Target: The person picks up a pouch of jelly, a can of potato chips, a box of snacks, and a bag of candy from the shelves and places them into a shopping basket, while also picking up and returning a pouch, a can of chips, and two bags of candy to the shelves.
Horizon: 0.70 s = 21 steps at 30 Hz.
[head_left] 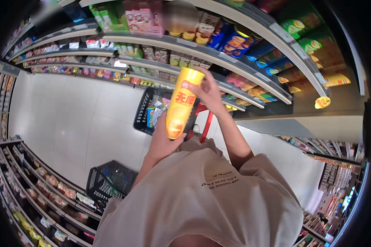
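Left hand (163, 138) gripped yellow canister (183, 105) around its lower end | right hand (209, 91) gripped it near the top | canister was held up, tilted, partly hiding a black basket (140, 109) of packets (151, 117) | stocked shelves (160, 44) stood ahead

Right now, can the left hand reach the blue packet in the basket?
Probably not while the left hand supports the yellow canister; freed, it likely could, since the blue packet shows in the open black basket.
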### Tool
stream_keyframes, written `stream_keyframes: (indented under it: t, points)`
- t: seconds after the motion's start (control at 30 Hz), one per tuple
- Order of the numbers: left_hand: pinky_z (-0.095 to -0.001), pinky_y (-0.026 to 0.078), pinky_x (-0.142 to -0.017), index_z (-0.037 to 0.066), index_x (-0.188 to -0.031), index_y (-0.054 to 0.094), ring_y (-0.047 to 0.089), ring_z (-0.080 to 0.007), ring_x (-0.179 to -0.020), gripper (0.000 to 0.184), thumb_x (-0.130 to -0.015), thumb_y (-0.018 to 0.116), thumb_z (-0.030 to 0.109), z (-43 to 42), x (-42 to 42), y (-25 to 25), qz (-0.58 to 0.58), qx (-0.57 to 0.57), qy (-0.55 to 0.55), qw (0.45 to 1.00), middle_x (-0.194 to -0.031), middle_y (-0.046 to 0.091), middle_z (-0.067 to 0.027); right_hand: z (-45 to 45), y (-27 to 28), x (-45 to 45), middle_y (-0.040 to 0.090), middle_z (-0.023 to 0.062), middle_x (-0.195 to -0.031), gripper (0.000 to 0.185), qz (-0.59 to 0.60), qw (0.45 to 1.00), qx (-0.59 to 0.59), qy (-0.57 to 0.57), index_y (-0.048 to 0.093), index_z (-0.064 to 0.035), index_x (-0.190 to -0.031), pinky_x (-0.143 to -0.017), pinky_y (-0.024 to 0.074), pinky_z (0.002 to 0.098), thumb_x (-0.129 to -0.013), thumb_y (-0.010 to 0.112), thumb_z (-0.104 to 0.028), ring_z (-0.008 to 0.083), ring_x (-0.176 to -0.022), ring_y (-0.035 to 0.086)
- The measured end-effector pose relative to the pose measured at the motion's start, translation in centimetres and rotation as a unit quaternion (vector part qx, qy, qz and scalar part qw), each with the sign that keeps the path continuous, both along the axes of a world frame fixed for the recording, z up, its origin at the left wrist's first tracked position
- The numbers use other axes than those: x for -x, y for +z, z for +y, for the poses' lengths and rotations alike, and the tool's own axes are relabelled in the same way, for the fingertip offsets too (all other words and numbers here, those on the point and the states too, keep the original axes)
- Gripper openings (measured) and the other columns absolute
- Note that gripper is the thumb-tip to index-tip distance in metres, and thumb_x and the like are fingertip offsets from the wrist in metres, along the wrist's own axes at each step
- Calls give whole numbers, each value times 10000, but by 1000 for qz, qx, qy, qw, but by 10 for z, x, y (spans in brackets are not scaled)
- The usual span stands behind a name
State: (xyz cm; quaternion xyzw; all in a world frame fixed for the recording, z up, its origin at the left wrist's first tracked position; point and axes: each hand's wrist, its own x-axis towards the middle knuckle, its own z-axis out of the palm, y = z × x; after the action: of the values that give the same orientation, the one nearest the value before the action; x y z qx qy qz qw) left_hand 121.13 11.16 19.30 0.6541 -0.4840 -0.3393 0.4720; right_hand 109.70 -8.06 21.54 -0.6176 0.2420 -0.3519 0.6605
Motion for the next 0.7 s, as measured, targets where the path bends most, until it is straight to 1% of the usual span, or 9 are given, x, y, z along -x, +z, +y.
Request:
stream_keyframes:
  t: [0.07, 0.13, 0.23, 0.33, 0.37, 0.47, 0.53, 0.67, 0.7]
  points:
    - [-414, 380, -993, -19, -1369, 301, 443, -373, -1206, 845, -695, 776, 164, -4, 4, -4, -12, 26, -7, 1000, -1292, 436, -213, -2, -3, 14, 601, 101, -1114, 575, 26, 999, -17, 9, 379, -24, -1305, -848, 508, 289, -825, 695, -40, 141, -984, 606]
    - [-383, 363, -1021, -32, -1390, 280, 455, -299, -1218, 879, -691, 788, 126, -9, 9, -12, -35, 15, -20, 999, -1303, 451, -192, -1, 7, 28, 557, 95, -1135, 570, -19, 999, -31, 10, 412, -48, -1266, -875, 497, 314, -789, 722, -10, 171, -1003, 594]
    - [-408, 407, -952, 5, -1398, 284, 481, -341, -1150, 850, -727, 769, 201, -25, 23, -20, -80, 28, -45, 995, -1287, 444, -199, -12, 18, 64, 525, 89, -1153, 586, 35, 998, -51, -9, 419, -45, -1255, -879, 504, 328, -766, 741, -15, 181, -1025, 583]
    - [-391, 446, -874, 20, -1405, 282, 517, -303, -1053, 828, -758, 752, 239, -45, 45, -29, 32, -79, -42, 995, -1277, 444, -192, -35, 16, 113, 573, 111, -1115, 704, 66, 964, 168, -193, 439, -37, -1247, -833, 513, 317, -667, 833, -104, 181, -984, 606]
    - [-365, 469, -797, 12, -1383, 329, 536, -267, -953, 761, -787, 732, 257, -50, 53, -45, -7, -40, -31, 999, -1220, 480, -190, -44, 21, 133, 575, 122, -1118, 726, 110, 926, 246, -264, 442, -26, -1242, -841, 510, 328, -648, 847, -129, 194, -996, 605]
    - [-356, 473, -772, -4, -1333, 399, 546, -257, -906, 676, -798, 721, 255, -67, 69, -68, -34, -87, -83, 992, -1138, 526, -183, -70, 43, 213, 581, 173, -1121, 749, 195, 746, 496, -400, 451, -2, -1224, -865, 501, 366, -614, 858, -153, 253, -1016, 606]
    - [-352, 475, -749, -17, -1285, 449, 555, -235, -841, 602, -811, 709, 250, -77, 83, -71, -49, -72, -93, 992, -1081, 556, -177, -96, 47, 271, 579, 218, -1129, 751, 133, 706, 557, -417, 443, -6, -1233, -866, 501, 375, -604, 836, -120, 295, -1022, 607]
    - [-330, 478, -721, -23, -1269, 461, 559, -206, -775, 569, -821, 698, 236, -93, 112, -81, -26, -85, -82, 993, -1056, 567, -166, -137, 68, 364, 567, 261, -1136, 755, 264, 619, 604, -427, 425, -24, -1258, -867, 505, 407, -606, 799, -77, 382, -1034, 594]
    - [-327, 478, -719, -25, -1267, 464, 561, -204, -776, 567, -822, 698, 238, -97, 117, -85, -18, -95, -81, 992, -1052, 570, -163, -145, 67, 382, 565, 256, -1145, 729, 286, 620, 597, -421, 434, -31, -1259, -869, 505, 410, -623, 788, -75, 394, -1026, 591]
